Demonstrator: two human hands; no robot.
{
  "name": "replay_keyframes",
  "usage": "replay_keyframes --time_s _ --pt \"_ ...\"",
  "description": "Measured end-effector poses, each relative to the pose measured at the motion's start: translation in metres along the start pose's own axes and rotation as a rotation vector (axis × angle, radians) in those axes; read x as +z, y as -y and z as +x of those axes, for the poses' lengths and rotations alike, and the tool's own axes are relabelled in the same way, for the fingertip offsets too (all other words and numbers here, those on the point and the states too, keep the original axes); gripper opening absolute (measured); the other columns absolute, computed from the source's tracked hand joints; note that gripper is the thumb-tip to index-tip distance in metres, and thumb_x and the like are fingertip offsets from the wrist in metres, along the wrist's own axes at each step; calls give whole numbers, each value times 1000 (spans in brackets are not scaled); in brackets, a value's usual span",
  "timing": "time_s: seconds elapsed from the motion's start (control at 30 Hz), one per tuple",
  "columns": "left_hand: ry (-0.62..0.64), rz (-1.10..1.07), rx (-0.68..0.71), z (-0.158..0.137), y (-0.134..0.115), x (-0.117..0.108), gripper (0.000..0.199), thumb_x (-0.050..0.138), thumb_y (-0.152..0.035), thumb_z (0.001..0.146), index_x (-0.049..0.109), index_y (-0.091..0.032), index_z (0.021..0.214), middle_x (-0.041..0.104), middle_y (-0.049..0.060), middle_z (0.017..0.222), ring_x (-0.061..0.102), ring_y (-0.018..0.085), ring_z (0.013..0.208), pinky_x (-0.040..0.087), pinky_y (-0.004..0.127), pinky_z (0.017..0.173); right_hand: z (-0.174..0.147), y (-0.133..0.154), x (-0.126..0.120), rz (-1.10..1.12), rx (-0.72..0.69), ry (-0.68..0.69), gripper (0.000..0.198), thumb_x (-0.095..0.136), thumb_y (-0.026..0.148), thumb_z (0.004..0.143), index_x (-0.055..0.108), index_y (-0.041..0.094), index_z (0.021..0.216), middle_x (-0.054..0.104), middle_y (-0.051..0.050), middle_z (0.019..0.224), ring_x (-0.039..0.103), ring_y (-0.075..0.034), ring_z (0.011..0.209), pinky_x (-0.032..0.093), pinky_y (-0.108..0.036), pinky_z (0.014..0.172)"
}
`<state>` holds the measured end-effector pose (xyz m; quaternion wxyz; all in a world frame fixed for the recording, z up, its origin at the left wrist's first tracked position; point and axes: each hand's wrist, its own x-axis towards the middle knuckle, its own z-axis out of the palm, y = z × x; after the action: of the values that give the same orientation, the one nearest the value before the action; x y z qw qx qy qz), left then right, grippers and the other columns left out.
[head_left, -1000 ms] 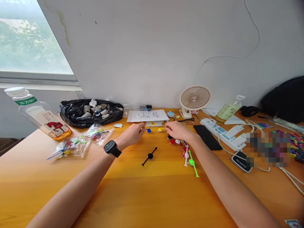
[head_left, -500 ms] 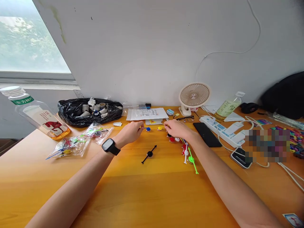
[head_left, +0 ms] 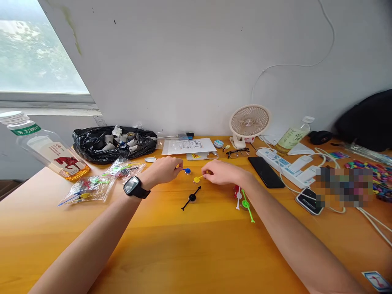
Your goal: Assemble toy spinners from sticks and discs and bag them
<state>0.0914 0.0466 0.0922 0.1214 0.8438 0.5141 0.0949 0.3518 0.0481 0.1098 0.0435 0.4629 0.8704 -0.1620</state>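
A blue arrow spinner (head_left: 188, 171) is pinched at one end by my left hand (head_left: 167, 168), which wears a black watch at the wrist. My right hand (head_left: 221, 172) has its fingers closed on the tail of a yellow arrow spinner (head_left: 196, 179). Between my forearms a black arrow spinner (head_left: 192, 197) lies slantwise on the table. Beside my right forearm lie a white arrow spinner (head_left: 239, 195) and a green arrow spinner (head_left: 246, 204), with a red piece (head_left: 235, 191) partly hidden by the arm.
Bagged coloured spinners (head_left: 88, 188) lie at left near a tilted drink bottle (head_left: 55, 151) and a black plastic bag (head_left: 113, 145). Papers (head_left: 190, 146), a small fan (head_left: 249, 122) and glasses (head_left: 238, 153) stand along the wall. Right are a black phone (head_left: 266, 172) and power strip (head_left: 281, 167).
My right hand has drawn the yellow spinner toward me and to the left. My left hand has shifted slightly left with the blue spinner.
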Motion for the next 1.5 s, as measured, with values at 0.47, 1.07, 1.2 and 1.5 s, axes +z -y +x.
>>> replay_keyframes --time_s 0.47,1.07,1.2,1.5 --pt "326 30 -15 -12 -15 -26 21 56 -18 87 74 -26 91 73 2 79 55 17 59 29 27 54 -23 60 5 -69 -253 -26 14 56 12 93 63 22 85 68 -2 79 61 -18 67 31 -29 56" --pt "392 63 53 -13 -16 -30 21 54 -26 96 74 -24 102 77 3 96 62 17 74 38 27 63 -21 43 -9 -112 36 330 17 66 37 90 68 22 98 70 -9 104 67 -27 89 40 -31 63" --pt "393 61 65 -14 -15 -31 20 55 -25 96 74 -23 102 76 4 96 62 17 74 38 26 63 -17 31 -4 -140 177 508 14 79 17 71 68 20 77 69 -5 80 65 -22 66 41 -30 57" --pt "377 46 114 -13 -16 -32 23 55 -20 94 77 -20 102 77 5 100 63 17 77 39 26 63 -30 17 -24 -26 173 247 31 65 41 94 60 21 72 65 -5 72 56 -19 58 35 -32 56"
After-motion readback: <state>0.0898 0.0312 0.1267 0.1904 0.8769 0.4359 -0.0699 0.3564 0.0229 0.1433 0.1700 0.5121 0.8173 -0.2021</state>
